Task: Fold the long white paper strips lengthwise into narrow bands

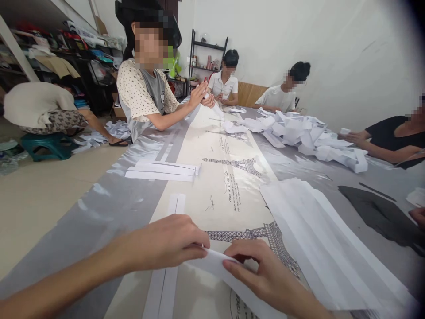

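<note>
A folded strip of white paper (232,280) stretches between my two hands, low over the tablecloth. My left hand (172,241) pinches its far end between thumb and fingers. Along its upper edge, my right hand (257,270) holds it with thumb and index finger. Beneath my left wrist lies a long white paper strip (164,290) with a dark line down its middle; its far end shows beyond the hand. To the right of my right hand, large white sheets (318,239) lie overlapped in a fanned stack.
Several folded strips (161,170) lie ahead on the left. A heap of folded white paper (308,135) covers the far right of the patterned tablecloth (212,186). Several people sit around the table, one near left holding paper. A dark flat piece (378,212) lies at right; a green stool (49,145) stands left.
</note>
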### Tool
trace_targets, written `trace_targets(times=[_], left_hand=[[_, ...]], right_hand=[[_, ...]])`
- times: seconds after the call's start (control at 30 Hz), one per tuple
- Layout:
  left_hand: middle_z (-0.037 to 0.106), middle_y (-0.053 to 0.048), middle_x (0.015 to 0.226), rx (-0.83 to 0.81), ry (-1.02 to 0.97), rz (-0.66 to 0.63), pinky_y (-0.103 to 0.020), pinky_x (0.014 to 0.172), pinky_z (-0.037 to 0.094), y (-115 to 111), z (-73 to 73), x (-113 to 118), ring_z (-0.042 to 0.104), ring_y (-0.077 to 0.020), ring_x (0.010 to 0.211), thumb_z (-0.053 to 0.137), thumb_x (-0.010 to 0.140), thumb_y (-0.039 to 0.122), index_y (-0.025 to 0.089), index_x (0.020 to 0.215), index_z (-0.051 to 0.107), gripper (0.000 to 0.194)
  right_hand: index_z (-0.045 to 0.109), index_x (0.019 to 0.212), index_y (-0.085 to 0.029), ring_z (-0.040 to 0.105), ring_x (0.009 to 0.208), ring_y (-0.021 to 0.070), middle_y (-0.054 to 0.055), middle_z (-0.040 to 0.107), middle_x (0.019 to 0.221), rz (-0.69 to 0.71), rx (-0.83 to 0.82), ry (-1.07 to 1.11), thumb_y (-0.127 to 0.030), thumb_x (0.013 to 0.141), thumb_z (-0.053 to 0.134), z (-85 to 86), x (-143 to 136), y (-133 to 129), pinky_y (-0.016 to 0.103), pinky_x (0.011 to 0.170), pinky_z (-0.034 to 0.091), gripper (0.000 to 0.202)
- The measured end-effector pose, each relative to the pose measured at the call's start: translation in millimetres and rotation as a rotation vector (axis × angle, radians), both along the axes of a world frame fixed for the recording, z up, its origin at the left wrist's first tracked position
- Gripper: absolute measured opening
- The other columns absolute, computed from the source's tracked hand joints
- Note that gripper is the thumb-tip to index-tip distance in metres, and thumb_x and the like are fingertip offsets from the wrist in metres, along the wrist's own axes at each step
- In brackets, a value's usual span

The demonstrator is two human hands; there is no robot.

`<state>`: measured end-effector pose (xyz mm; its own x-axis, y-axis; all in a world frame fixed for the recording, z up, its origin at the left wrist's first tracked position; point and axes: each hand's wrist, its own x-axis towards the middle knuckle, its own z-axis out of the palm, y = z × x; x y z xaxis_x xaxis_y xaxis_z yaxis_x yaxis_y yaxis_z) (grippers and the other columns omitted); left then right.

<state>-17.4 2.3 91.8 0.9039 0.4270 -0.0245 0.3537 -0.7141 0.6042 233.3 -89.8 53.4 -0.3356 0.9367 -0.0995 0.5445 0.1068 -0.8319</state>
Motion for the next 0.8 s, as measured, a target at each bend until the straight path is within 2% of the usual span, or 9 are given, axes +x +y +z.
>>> trace_targets(times=[0.1, 0.2, 0.3, 0.4, 0.5, 0.6, 0.7, 0.8], left_hand=[[0.061, 0.006, 0.061, 0.0, -0.009, 0.017, -0.023, 0.06, 0.035, 0, -1.1, 1, 0.056, -0.0094, 0.058, 0.062, 0.098, 0.016, 0.019, 0.075, 0.067, 0.023], [0.065, 0.007, 0.066, -0.028, 0.013, 0.006, -0.022, 0.064, 0.037, 2, 1.3, 2, 0.059, -0.009, 0.062, 0.064, 0.096, 0.016, 0.02, 0.078, 0.067, 0.019], [0.066, 0.003, 0.071, 0.071, 0.073, -0.006, -0.024, 0.064, 0.036, -5, 4.5, 7, 0.061, -0.0128, 0.069, 0.062, 0.098, 0.019, 0.019, 0.079, 0.063, 0.02], [0.057, 0.004, 0.061, 0.165, 0.129, -0.045, -0.026, 0.056, 0.029, -12, 5.4, 10, 0.052, -0.013, 0.059, 0.057, 0.103, 0.022, 0.018, 0.073, 0.057, 0.03], [0.053, 0.005, 0.056, 0.175, 0.081, -0.105, -0.027, 0.055, 0.027, -9, 5.4, 5, 0.048, -0.0124, 0.054, 0.058, 0.101, 0.02, 0.019, 0.071, 0.057, 0.03], [0.054, 0.005, 0.055, 0.171, 0.045, -0.117, -0.027, 0.056, 0.028, -3, 7.5, 0, 0.048, -0.0114, 0.053, 0.059, 0.099, 0.018, 0.019, 0.07, 0.057, 0.029], [0.061, 0.004, 0.061, 0.23, 0.069, -0.101, -0.027, 0.057, 0.031, -6, 9.6, 2, 0.055, -0.0121, 0.056, 0.059, 0.099, 0.019, 0.019, 0.075, 0.059, 0.024], [0.063, 0.002, 0.062, 0.39, 0.145, -0.138, -0.029, 0.054, 0.029, -13, 6.5, 7, 0.057, -0.0153, 0.055, 0.057, 0.101, 0.02, 0.018, 0.076, 0.058, 0.025]], right_hand=[[0.071, 0.079, -0.023, 0.053, 0.066, 0.0137, -0.002, 0.063, 0.071, -0.011, -0.025, -0.001, -0.034, 0.096, 0.062, 3.3, 1, 1, 0.027, 0.061, 0.039, 0.022], [0.074, 0.083, -0.024, 0.06, 0.073, 0.0155, 0.0, 0.072, 0.08, -0.018, -0.067, 0.023, -0.037, 0.096, 0.062, 5.7, 2, 2, 0.027, 0.063, 0.042, 0.022], [0.074, 0.08, -0.023, 0.062, 0.069, 0.0151, -0.001, 0.072, 0.075, -0.029, 0.018, -0.039, -0.036, 0.096, 0.063, 6.4, 0, -1, 0.029, 0.064, 0.042, 0.024], [0.075, 0.081, -0.024, 0.061, 0.065, 0.0136, -0.002, 0.072, 0.073, 0.008, 0.092, -0.1, -0.034, 0.097, 0.063, 8.2, -2, -6, 0.03, 0.067, 0.043, 0.022], [0.075, 0.099, -0.028, 0.067, 0.082, 0.0159, -0.002, 0.076, 0.092, 0.045, 0.094, -0.126, -0.036, 0.095, 0.067, 11.7, 2, -7, 0.032, 0.081, 0.047, 0.011], [0.07, 0.113, -0.031, 0.067, 0.098, 0.0191, -0.001, 0.074, 0.108, 0.05, 0.139, -0.157, -0.037, 0.093, 0.071, 11.8, 7, -7, 0.036, 0.091, 0.049, 0.022], [0.067, 0.115, -0.028, 0.067, 0.098, 0.0201, 0.002, 0.073, 0.107, 0.073, 0.235, -0.15, -0.031, 0.096, 0.066, 6.3, 5, -9, 0.036, 0.086, 0.052, 0.02], [0.066, 0.115, -0.025, 0.066, 0.096, 0.0221, 0.005, 0.072, 0.105, 0.111, 0.349, -0.167, -0.026, 0.098, 0.061, -0.4, 0, -12, 0.037, 0.082, 0.054, 0.018]])
